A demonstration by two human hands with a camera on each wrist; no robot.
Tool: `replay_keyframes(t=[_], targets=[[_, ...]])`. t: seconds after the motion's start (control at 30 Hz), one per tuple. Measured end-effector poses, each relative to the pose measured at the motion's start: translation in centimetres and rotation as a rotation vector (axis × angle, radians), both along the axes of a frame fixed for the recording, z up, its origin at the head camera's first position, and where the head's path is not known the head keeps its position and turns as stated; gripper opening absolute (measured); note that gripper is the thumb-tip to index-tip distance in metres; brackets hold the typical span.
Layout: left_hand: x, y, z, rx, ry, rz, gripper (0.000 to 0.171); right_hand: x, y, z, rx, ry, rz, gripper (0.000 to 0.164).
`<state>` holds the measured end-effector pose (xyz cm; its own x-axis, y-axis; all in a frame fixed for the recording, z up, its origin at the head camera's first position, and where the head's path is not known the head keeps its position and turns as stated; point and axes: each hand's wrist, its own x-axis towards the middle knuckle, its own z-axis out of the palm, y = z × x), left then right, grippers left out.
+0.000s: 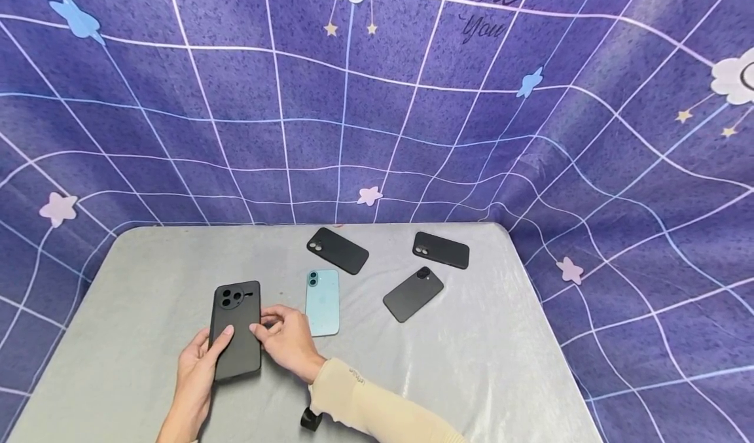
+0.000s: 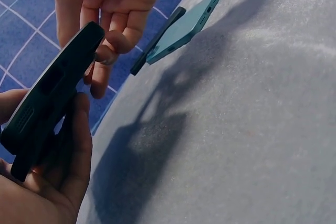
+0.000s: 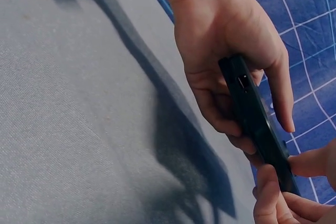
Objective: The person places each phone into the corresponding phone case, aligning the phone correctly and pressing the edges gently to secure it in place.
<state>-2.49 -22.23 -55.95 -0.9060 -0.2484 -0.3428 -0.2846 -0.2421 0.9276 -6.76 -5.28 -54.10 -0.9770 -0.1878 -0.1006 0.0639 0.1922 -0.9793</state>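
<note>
A black phone case [image 1: 240,338] with round camera cutouts and a slot faces up, tilted, at the table's left. My left hand [image 1: 197,368] grips its lower left side, thumb on the back face and fingers behind. At the opposite edge, my right hand [image 1: 288,338] pinches it between thumb and fingers. From the left wrist, the case's end [image 2: 52,80] shows a port opening and a speaker grille, with a dark piece jutting out below. Whether a phone sits inside, I cannot tell. A teal phone [image 1: 323,305] lies just beyond my right hand.
Behind the teal phone lies a black phone case [image 1: 344,254]. Further right are another black case [image 1: 448,252] and a dark grey phone [image 1: 412,296]. The grey-covered table [image 1: 471,364] ends against a purple gridded cloth [image 1: 306,135]. A small black object [image 1: 310,419] shows below the right sleeve.
</note>
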Motion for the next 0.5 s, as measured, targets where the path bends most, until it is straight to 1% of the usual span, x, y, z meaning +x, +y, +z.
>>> replay_keyframes(t=[0.23,0.37,0.5], targets=[[0.02,0.06,-0.26,-0.038,0.002,-0.023,0.05,0.08,-0.05,-0.2,-0.001,0.014,0.002,0.022],[0.13,0.0,-0.25,-0.049,-0.004,-0.03,0.052,0.22,-0.05,-0.25,-0.024,-0.007,0.006,0.022],[0.23,-0.02,-0.13,-0.037,0.013,-0.036,0.051,0.3,-0.1,-0.29,-0.047,-0.029,0.013,0.021]])
